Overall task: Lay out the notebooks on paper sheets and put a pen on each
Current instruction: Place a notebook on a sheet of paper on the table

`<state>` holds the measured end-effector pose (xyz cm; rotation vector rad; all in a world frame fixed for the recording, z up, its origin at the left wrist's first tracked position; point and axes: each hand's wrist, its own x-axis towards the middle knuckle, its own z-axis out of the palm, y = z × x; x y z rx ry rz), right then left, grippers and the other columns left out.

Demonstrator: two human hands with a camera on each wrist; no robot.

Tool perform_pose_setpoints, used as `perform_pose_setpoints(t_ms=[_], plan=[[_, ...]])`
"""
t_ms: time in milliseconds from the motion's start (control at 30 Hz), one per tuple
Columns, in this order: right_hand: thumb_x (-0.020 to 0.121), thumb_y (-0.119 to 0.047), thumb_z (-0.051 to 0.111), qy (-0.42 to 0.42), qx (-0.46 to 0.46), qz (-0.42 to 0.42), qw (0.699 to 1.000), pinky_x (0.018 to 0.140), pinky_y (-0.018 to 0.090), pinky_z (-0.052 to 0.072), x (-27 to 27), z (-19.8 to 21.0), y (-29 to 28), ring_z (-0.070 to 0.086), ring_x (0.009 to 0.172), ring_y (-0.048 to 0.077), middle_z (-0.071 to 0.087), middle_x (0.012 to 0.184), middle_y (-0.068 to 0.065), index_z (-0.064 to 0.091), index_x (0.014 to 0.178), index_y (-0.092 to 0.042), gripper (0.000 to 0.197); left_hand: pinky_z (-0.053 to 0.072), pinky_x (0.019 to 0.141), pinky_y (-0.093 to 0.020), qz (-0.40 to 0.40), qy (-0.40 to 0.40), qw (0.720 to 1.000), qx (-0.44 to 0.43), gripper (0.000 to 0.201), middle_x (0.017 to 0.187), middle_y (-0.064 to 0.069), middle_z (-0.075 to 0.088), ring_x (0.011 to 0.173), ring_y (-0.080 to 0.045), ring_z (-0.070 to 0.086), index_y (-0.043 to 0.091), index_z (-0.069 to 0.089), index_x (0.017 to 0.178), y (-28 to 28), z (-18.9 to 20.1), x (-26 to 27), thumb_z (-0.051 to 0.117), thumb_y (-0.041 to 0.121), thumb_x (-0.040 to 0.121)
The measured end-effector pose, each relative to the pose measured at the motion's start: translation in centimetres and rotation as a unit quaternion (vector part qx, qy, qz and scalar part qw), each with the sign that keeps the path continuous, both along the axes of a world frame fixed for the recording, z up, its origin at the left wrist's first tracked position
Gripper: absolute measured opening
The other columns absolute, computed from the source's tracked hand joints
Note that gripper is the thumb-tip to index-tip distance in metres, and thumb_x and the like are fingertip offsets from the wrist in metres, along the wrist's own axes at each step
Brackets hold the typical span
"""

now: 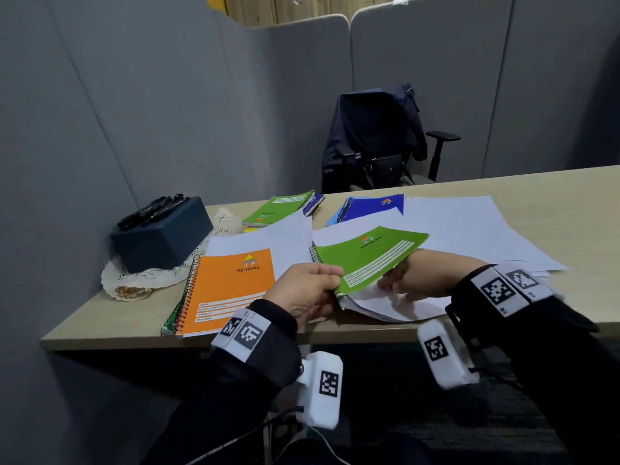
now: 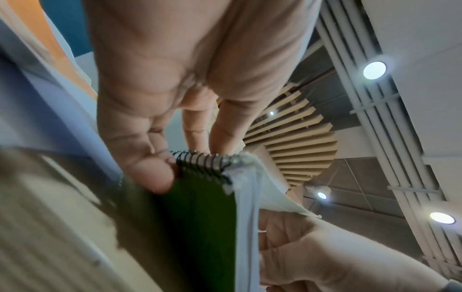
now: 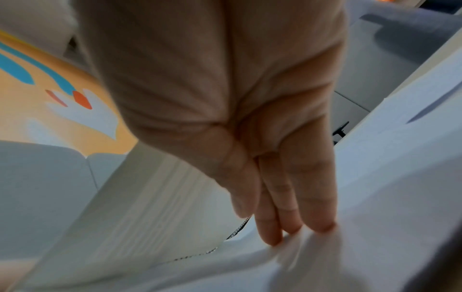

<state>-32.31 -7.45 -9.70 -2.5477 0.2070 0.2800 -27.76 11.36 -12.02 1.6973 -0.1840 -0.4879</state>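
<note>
left hand is pinching the green notebook at its spiral corner, tilting it off the surface, while right hand, fingers straight, is reaching under onto a paper sheet, probably squaring it as the notebook's base.

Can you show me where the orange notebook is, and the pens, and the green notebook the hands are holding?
orange notebook (image 1: 231,290): head view, middle of its cover.
pens (image 1: 152,209): head view, the black bunch on the dark box.
held green notebook (image 1: 365,260): head view, middle of its tilted cover.
</note>
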Motion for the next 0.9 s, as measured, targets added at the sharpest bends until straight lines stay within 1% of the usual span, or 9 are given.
perform_pose_setpoints(t_ms=[67,133,267,433,500,533,633,800,900], plan=[[0.090,-0.002,0.051,-0.013,0.011,-0.004,1.000,0.081,0.021,0.050,-0.1,-0.1,-0.2,0.060,0.096,0.013,0.065,0.115,-0.003,0.062,0.119,-0.008,0.031,0.049,0.046,-0.019,-0.005,0.006,1.000,-0.015,0.020,0.081,-0.008,0.059,0.063,-0.016,0.054,0.010,0.061,0.093,-0.6,0.2,0.0,0.048,-0.004,0.093],[0.088,-0.001,0.053,-0.021,0.016,-0.004,1.000,0.087,0.024,0.049,-0.2,-0.4,-0.5,0.061,0.104,0.014,0.066,0.115,-0.004,0.062,0.119,-0.008,0.033,0.049,0.043,-0.017,-0.006,0.008,1.000,-0.024,0.022,0.089,-0.013,0.058,0.064,-0.017,0.056,0.007,0.060,0.097,-1.2,0.7,0.0,0.046,-0.008,0.091],[0.086,0.000,0.055,-0.032,0.029,-0.009,0.999,0.090,0.026,0.047,-0.1,-0.9,-0.8,0.058,0.099,0.010,0.066,0.111,-0.005,0.060,0.117,-0.002,0.031,0.042,0.039,-0.015,0.017,-0.011,1.000,-0.009,0.026,0.078,-0.010,0.055,0.053,-0.013,0.052,0.001,0.062,0.108,-2.2,1.4,0.2,0.048,-0.011,0.089],[0.085,-0.004,0.055,-0.060,-0.030,0.016,0.998,0.071,0.024,0.044,-0.2,-1.2,-1.0,0.051,0.086,0.016,0.059,0.087,-0.004,0.062,0.088,-0.012,0.011,0.049,0.051,-0.019,0.011,-0.051,0.998,0.026,0.035,0.097,-0.020,0.061,0.067,-0.020,0.057,-0.001,0.064,0.108,-2.7,1.4,0.7,0.051,-0.018,0.081],[0.086,-0.005,0.055,-0.105,-0.034,0.020,0.994,0.072,0.027,0.048,-0.2,-1.1,-0.8,0.053,0.084,0.019,0.061,0.089,-0.001,0.061,0.088,-0.013,0.010,0.051,0.059,-0.024,0.019,-0.069,0.997,0.018,0.040,0.107,-0.023,0.064,0.076,-0.026,0.061,0.004,0.066,0.108,-2.4,1.4,1.0,0.052,-0.019,0.079],[0.084,-0.002,0.054,-0.135,0.001,0.017,0.991,0.069,0.027,0.048,-0.2,-0.9,-0.6,0.053,0.078,0.018,0.061,0.082,-0.001,0.061,0.081,-0.013,0.014,0.052,0.059,-0.024,0.027,-0.077,0.997,0.009,0.042,0.110,-0.022,0.064,0.079,-0.027,0.061,0.006,0.067,0.107,-2.2,1.4,1.2,0.052,-0.019,0.078],[0.078,0.014,0.047,-0.182,0.073,0.000,0.981,0.050,0.016,0.030,-0.5,0.2,1.1,0.032,0.054,0.009,0.040,0.055,-0.007,0.040,0.054,-0.019,0.042,0.053,0.062,-0.025,0.061,-0.110,0.992,-0.010,0.046,0.113,-0.020,0.065,0.079,-0.026,0.062,0.011,0.068,0.105,-0.6,1.9,1.6,0.052,-0.021,0.075],[0.080,0.010,0.048,-0.206,0.090,0.063,0.972,0.049,0.012,0.034,1.3,1.7,5.4,0.041,0.053,0.002,0.046,0.056,-0.014,0.042,0.058,-0.024,0.042,0.056,0.061,-0.023,0.105,-0.137,0.984,-0.037,0.047,0.107,-0.017,0.067,0.077,-0.023,0.066,0.012,0.069,0.104,4.3,3.0,2.4,0.052,-0.021,0.075],[0.086,0.004,0.048,-0.203,0.088,0.119,0.968,0.046,0.004,0.034,2.4,2.9,8.5,0.046,0.050,-0.005,0.050,0.050,-0.018,0.043,0.060,-0.028,0.041,0.054,0.077,-0.034,0.137,-0.141,0.980,-0.040,0.046,0.106,-0.017,0.068,0.082,-0.029,0.066,0.017,0.070,0.099,8.1,3.1,3.1,0.053,-0.020,0.075]])
